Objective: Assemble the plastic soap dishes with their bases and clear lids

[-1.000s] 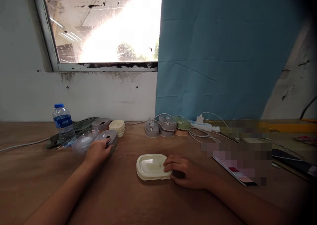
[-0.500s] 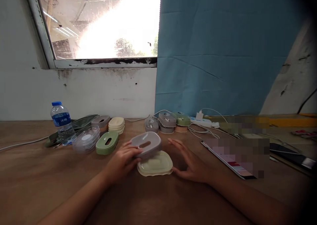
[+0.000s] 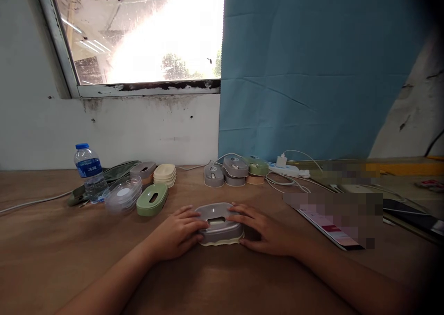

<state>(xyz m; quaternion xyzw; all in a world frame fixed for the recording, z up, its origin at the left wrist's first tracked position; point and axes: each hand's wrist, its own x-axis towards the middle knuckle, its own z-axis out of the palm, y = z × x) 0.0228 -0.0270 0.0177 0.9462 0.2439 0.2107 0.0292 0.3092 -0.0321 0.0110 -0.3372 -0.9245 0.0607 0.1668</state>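
Gray cover lowered, cream base capped

Just a brown tabletop with a fair bit of stuff on it. Front and center there's a cream base sitting flat under a gray cover. Over on the left you've got a green shell with a slot, some clear plastic pieces, a blue-capped water bottle and a cream stack. Toward the back, a cluster of small boxes, then loose white cables. Partly pixelated tablet-looking thing on the right.
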